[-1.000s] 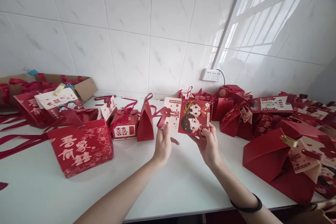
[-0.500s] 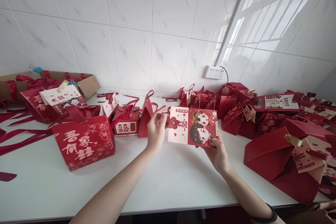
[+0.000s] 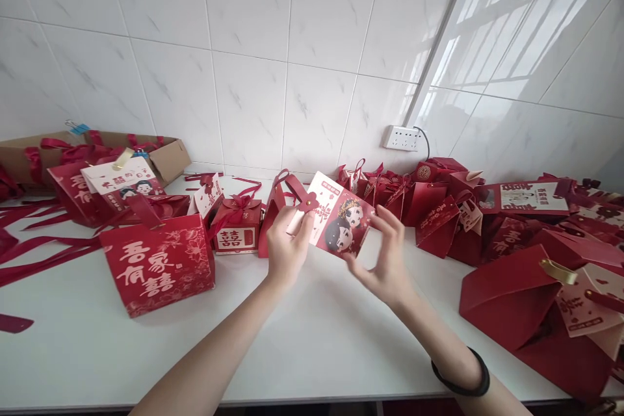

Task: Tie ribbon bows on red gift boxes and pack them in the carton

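Nearest, your right wrist: one black wristband (image 3: 460,372). Beneath both your arms: one white table (image 3: 292,354).

Your left hand (image 3: 286,248): fingers clamped on the cream end of one wedding favour box (image 3: 341,234), held tilted above the middle of the table, printed with a cartoon couple; one red strap with a shaped tab (image 3: 308,202) at the same end. Your right hand (image 3: 390,266): fingers spread apart around the box's red end; you cannot tell whether the tips touch it.

To your left, front: one dark red strip (image 3: 15,323) at the edge of view; one large red box with white characters (image 3: 158,266). To your right, front: one folded red box with a gold strap (image 3: 502,292), well apart from your right hand.

Behind: one small ribbon-tied box (image 3: 237,240) with a double-happiness label; just beside it, one upright red box (image 3: 266,237), partly hidden by your left hand and crowding the space behind it. Far left: one cream-topped box (image 3: 121,185), then one cardboard carton (image 3: 171,159) with red ribbons. Far right: a dense pile of red boxes (image 3: 441,221).

Last: one white power strip (image 3: 404,138) on the tiled wall (image 3: 253,91).
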The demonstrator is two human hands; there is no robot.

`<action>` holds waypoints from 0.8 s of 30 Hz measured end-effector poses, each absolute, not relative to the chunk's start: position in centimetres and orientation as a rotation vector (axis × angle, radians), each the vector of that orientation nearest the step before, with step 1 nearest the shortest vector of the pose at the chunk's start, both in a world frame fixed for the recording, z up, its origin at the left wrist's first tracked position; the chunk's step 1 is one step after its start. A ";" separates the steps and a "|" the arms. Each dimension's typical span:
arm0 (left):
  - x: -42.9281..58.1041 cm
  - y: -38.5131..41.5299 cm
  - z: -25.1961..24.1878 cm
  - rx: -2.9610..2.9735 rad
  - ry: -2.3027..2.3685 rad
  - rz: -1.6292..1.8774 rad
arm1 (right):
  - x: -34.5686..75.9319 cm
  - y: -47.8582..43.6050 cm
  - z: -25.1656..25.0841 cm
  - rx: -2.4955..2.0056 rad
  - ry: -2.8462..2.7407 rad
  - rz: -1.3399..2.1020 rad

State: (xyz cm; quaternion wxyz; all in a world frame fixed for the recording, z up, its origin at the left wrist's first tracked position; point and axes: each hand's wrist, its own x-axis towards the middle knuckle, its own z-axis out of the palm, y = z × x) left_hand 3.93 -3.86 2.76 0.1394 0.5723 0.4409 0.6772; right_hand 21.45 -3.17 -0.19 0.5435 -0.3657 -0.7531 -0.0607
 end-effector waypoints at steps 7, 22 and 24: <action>4.3 -3.7 1.2 2.027 1.055 1.686 | 18.4 -0.4 0.5 -0.844 -1.956 0.193; 3.5 -2.0 1.6 1.276 0.773 1.364 | 22.1 -1.3 0.8 -0.750 -1.542 1.242; 3.3 -1.9 1.9 1.218 0.805 1.351 | 22.3 -1.3 0.4 -0.720 -1.587 1.259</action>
